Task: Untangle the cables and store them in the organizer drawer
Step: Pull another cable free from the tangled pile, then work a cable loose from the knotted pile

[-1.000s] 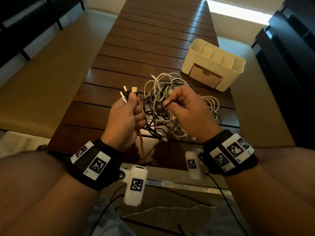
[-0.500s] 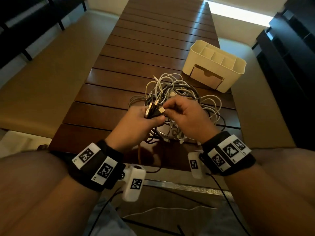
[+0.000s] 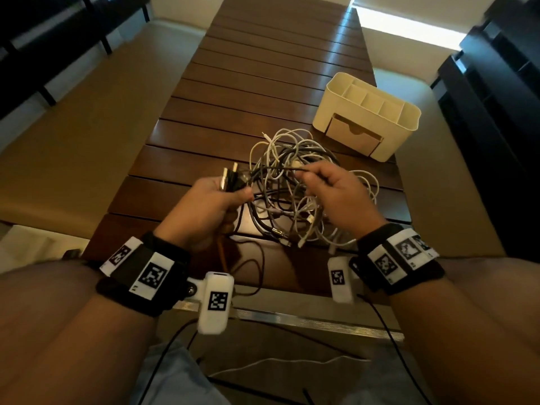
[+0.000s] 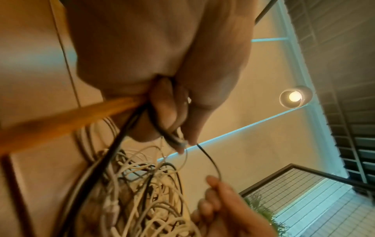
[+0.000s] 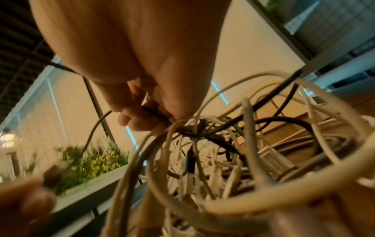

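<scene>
Item: tangle of cables [image 3: 295, 185], white, grey and black, was held above the near end of the slatted desk [image 3: 263, 83]. Several plug ends [image 3: 230, 178] and an orange cable [image 3: 220, 249] were clenched in the left hand [image 3: 210, 206]. One thin black cable [image 3: 280, 168] was pinched by the right hand [image 3: 339, 194]. Organizer [image 3: 368, 115], drawer [image 3: 352, 135] shut, was set at the desk's right edge, just beyond the tangle. Bare slats were seen behind and to the left.

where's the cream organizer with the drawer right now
In the head view, the organizer stands at the table's right edge, just beyond the cable tangle, its drawer slightly open.
</scene>
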Demonstrator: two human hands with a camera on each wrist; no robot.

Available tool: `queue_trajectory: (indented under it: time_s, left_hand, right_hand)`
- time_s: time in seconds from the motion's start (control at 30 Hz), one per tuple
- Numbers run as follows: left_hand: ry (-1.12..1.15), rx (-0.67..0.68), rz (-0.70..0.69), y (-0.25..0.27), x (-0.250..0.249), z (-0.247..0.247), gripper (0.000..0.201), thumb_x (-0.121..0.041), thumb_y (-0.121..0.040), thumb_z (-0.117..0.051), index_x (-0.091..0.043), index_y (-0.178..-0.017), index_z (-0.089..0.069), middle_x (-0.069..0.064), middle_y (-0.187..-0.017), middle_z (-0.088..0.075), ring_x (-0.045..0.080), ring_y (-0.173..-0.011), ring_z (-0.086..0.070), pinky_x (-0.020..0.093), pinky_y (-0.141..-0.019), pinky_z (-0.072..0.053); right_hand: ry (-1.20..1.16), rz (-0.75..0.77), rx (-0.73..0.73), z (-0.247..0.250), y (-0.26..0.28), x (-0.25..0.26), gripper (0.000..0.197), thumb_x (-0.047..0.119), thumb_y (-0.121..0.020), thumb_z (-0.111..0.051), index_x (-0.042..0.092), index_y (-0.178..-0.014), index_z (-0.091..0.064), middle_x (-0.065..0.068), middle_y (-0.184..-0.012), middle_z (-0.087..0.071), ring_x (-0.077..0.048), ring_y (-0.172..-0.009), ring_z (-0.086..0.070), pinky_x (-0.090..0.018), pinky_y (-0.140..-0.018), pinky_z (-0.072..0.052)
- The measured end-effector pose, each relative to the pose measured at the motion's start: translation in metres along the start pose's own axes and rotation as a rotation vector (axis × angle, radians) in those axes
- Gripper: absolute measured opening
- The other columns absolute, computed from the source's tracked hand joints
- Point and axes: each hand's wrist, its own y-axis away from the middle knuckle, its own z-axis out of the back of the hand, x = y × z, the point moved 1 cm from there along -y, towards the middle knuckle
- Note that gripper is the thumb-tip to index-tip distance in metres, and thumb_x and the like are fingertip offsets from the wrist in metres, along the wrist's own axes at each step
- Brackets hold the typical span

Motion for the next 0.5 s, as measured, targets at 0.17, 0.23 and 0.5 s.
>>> queue_trajectory:
  time_s: [0.17,0.23,0.5]
  left_hand:
    - [-0.092,-0.056,-0.019,-0.005,0.008,0.002,0.033,-0.030,-0.097,-0.058,0.000,-0.109,-0.065,-0.011,-0.054,-0.040,0.007,-0.049,-0.034,0.022,-0.047,-0.030]
    - [-0.077,-0.238,-0.109,-0.007,0.006,0.007,0.037,-0.035,-0.098,-0.058,-0.001,-0.110,-0.064,-0.011,-0.053,-0.042,0.005,-0.047,-0.037,0.021,-0.046,-0.033]
    - [-0.457,-0.173,-0.287,0.003,-0.004,-0.006,0.022,-0.031,-0.096,-0.063,-0.014,-0.084,-0.065,-0.015,-0.057,-0.053,-0.002,-0.049,-0.044,0.012,-0.052,-0.037]
  right_hand:
    - [0.087,0.054,0.038,0.012,-0.002,0.005,0.015,0.023,-0.100,-0.055,0.032,-0.099,-0.067,0.014,-0.097,-0.066,0.002,-0.088,-0.060,-0.013,-0.072,-0.046]
    - [0.310,0.054,0.187,0.009,-0.002,0.000,0.014,0.024,-0.099,-0.056,0.029,-0.104,-0.068,0.018,-0.095,-0.061,0.002,-0.088,-0.056,-0.018,-0.072,-0.042]
    - [0.560,0.328,0.329,-0.009,0.001,0.004,0.021,0.018,-0.096,-0.059,0.012,-0.110,-0.074,0.010,-0.093,-0.055,-0.006,-0.087,-0.051,-0.028,-0.079,-0.048]
